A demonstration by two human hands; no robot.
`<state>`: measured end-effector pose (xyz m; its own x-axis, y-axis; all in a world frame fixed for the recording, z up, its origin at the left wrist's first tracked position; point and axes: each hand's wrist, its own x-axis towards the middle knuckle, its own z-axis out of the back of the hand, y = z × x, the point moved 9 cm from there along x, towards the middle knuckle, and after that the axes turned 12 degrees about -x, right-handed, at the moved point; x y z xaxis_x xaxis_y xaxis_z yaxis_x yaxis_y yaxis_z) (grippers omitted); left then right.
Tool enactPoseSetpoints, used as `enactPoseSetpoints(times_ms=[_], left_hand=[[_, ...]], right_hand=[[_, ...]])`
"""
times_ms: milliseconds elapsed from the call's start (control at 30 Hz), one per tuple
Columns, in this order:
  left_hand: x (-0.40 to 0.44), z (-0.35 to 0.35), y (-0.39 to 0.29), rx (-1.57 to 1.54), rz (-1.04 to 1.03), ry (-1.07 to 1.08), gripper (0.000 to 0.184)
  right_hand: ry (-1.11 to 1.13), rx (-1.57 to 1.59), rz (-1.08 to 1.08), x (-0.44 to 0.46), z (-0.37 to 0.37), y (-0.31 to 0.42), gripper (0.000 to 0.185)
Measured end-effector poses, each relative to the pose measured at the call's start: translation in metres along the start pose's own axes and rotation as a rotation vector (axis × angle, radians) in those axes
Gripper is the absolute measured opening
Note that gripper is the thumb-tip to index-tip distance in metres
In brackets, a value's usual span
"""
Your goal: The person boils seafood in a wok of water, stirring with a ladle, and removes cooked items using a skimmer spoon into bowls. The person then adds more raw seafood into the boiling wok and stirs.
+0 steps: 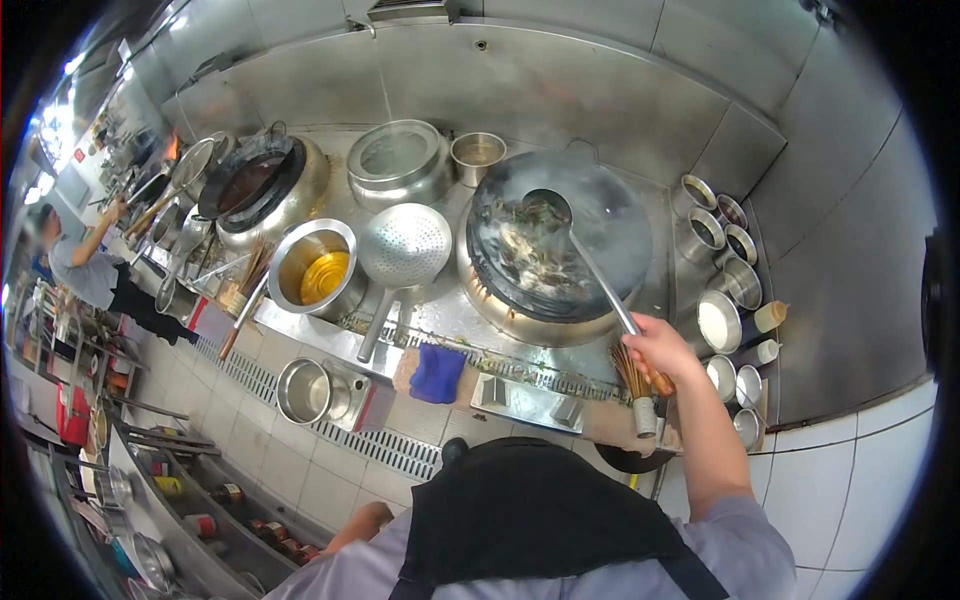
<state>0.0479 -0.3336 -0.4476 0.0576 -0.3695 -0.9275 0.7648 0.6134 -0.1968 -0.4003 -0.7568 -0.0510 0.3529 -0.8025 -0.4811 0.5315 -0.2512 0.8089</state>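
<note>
My right hand (pixel 660 352) is closed around the handle of a long steel ladle (pixel 600 277), with the wooden end showing below my fist. The ladle's bowl lies in a large dark wok (pixel 620 225), against a heap of steaming food (pixel 530 255) that I cannot name exactly. Just below that hand, a bamboo wok brush (pixel 632 380) stands at the counter's front edge. Of my left arm (pixel 368 522), only a bent part shows beside the black apron (pixel 535 510); the left hand itself is out of sight.
Left of the wok lie a perforated strainer (pixel 405 245) and a pot of yellow oil (pixel 350 292). A blue cloth (pixel 437 373) sits on the front ledge. Several seasoning containers (pixel 718 320) line the right wall. Another person (pixel 85 265) works at the far left.
</note>
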Motion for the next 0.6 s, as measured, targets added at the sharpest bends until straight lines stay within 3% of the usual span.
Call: enactPoseSetpoints(times_ms=[33,67,133,167,200,267,300,400,467,600], left_hand=[[0.002,-0.008,0.009,0.012,-0.004,0.031,0.034],[0.008,-0.012,0.013,0.017,-0.023,0.042,0.034],[0.028,-0.007,0.011,0.032,-0.096,0.01,0.033],[0.04,-0.002,0.006,0.052,-0.155,-0.02,0.033],[0.056,0.003,0.003,0.067,-0.221,-0.058,0.032],[0.102,0.02,-0.001,0.053,-0.449,-0.189,0.032],[0.119,0.034,-0.005,0.006,-0.57,-0.263,0.032],[0.026,0.099,-0.095,0.158,-0.342,-0.268,0.034],[0.041,0.111,-0.099,0.071,-0.353,-0.323,0.034],[0.014,0.133,-0.124,-0.054,-0.264,-0.368,0.035]], right_hand=[[-0.013,-0.059,-0.006,-0.008,0.005,-0.004,0.045],[-0.019,-0.061,-0.013,-0.017,0.007,-0.004,0.045],[-0.246,-0.441,-0.037,-0.044,0.026,0.002,0.054],[-0.587,-0.917,0.519,-0.052,0.039,0.005,0.057],[-0.587,-0.919,0.51,-0.065,0.036,0.015,0.057],[-0.572,-1.064,0.027,-0.097,0.046,0.029,0.058],[-0.572,-1.065,0.023,-0.113,0.05,0.036,0.058],[-0.547,-0.988,0.004,-0.15,0.053,0.038,0.06],[-0.397,-0.912,-0.183,-0.158,0.047,0.02,0.059],[-0.434,-1.015,-0.071,-0.102,0.024,-0.031,0.058]])
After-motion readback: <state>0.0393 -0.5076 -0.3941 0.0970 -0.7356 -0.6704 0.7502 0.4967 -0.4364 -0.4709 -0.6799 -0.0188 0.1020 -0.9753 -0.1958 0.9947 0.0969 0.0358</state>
